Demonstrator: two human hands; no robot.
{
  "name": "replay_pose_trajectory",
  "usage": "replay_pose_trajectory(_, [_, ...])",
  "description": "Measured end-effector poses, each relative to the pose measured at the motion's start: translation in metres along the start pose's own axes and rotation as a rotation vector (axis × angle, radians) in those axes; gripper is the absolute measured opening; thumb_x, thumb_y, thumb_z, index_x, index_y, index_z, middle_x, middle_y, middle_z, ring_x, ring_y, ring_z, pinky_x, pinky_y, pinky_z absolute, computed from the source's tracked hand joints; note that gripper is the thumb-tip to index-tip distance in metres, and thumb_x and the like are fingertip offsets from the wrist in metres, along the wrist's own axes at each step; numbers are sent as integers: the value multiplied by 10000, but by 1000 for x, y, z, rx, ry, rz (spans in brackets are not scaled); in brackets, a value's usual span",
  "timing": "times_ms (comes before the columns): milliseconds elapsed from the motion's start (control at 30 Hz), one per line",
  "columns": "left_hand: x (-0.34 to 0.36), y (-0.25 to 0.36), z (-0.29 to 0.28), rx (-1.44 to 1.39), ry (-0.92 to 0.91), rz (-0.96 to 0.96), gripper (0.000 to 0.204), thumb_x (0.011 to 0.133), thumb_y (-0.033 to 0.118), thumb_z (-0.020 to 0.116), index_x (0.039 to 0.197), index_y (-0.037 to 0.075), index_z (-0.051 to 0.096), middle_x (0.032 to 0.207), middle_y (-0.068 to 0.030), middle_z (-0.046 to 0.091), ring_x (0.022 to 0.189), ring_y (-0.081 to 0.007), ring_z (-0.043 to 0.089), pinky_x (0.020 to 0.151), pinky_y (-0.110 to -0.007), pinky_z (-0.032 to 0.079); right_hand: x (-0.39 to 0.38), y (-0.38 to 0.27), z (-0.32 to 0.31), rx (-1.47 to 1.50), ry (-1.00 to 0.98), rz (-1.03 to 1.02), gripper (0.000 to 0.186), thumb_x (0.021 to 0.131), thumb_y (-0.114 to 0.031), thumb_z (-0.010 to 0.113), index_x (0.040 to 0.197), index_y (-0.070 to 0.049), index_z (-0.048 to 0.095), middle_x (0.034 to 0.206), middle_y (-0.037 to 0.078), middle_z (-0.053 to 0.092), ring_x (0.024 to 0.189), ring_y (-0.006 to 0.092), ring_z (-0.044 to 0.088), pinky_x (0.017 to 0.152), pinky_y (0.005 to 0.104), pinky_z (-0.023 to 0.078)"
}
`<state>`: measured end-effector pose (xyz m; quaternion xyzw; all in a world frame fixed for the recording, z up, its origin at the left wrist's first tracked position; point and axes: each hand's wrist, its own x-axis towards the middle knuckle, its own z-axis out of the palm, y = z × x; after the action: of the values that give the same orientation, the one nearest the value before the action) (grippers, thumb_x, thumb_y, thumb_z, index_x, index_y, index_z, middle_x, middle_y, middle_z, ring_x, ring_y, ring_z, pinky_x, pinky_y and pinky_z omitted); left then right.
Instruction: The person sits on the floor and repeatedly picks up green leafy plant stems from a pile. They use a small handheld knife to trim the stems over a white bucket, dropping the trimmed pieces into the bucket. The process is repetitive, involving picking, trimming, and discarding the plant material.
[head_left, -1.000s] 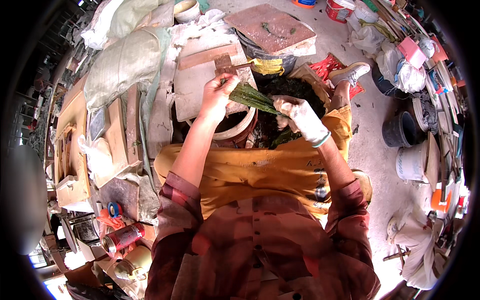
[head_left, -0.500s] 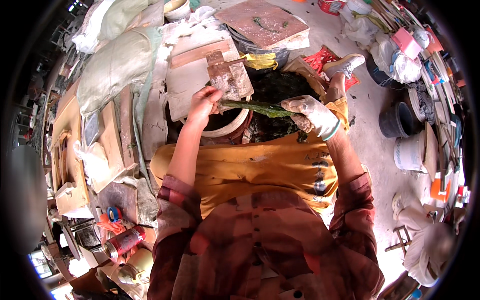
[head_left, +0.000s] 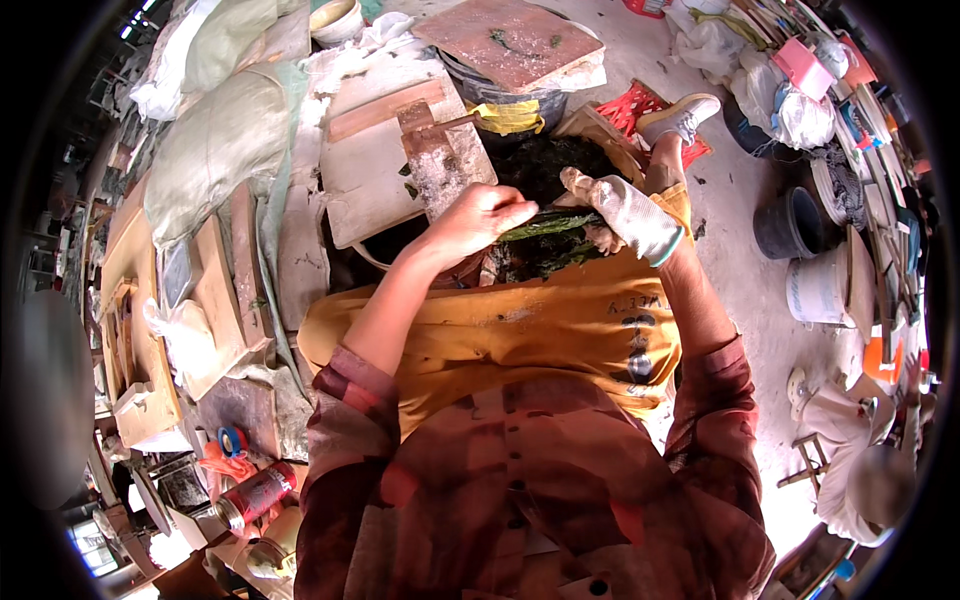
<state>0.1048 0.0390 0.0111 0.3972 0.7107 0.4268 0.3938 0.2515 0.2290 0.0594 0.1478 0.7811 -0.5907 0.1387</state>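
Observation:
My left hand [head_left: 478, 218] is bare, its fingers pinched together above my lap at the left end of a dark green, limp leafy strip [head_left: 547, 227]. On my right hand [head_left: 628, 214] is a soiled white knit glove, closed around the strip's other end. The short stretch between my hands looks folded or bunched; its tips are hidden by my fingers. Beneath and beyond lies a dark heap of similar wet leafy stuff [head_left: 545, 165]. Left of it, a board [head_left: 372, 190] bears a salt-like, white-crusted wooden block [head_left: 440, 170] near my left hand.
A reddish board [head_left: 510, 45] covers a dark tub [head_left: 505, 90] ahead. Filled pale sacks [head_left: 220, 150] and wooden planks [head_left: 215, 300] lie left. At right stand a black bucket [head_left: 788, 224] and a white bucket [head_left: 815, 290]. Another person [head_left: 850, 450] sits at lower right.
My left hand has moved right, closer to my right hand, and the stretch of strip between them is shorter. My gloved right hand has turned slightly.

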Motion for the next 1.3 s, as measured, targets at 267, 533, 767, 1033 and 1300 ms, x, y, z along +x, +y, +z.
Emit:
replay_pose_trajectory(267, [12,8,5,-190,-8,-136,285,930,281,623,966,1,662,767,68,574,686,-37,496,606,-228,420,54,65,35,118,452,-365,538,996,-469,376,1114,-12,633,874,96,680,785,217,637,724,350,490])
replay_pose_trajectory(533, [25,-30,-42,147,81,92,170,947,98,571,895,-46,646,768,8,610,716,-49,505,631,-217,441,62,43,66,579,66,-43,918,868,-772,190,1274,-19,523,733,17,624,516,60,496,424,177,346])
replay_pose_trajectory(767, [18,-34,-40,-107,285,241,88,933,11,547,933,-35,622,820,-51,638,794,-108,598,723,-241,486,70,27,73,-189,202,-144,301,879,-268,648,1043,-17,673,679,46,620,575,105,535,551,253,453])
replay_pose_trajectory(1033, [17,-54,-51,-60,305,227,108,956,60,547,959,-9,629,800,32,562,707,-25,483,624,-163,399,44,-1,59,314,52,91,339,855,-240,660,1096,-3,661,550,-51,461,427,24,394,397,192,300])
replay_pose_trajectory(1300, [20,-40,-42,84,362,329,155,950,128,559,1045,32,636,951,-34,620,910,-120,558,829,-256,435,35,29,53,142,-65,-330,286,905,-201,544,1108,-35,658,509,-38,412,419,44,385,383,224,302])
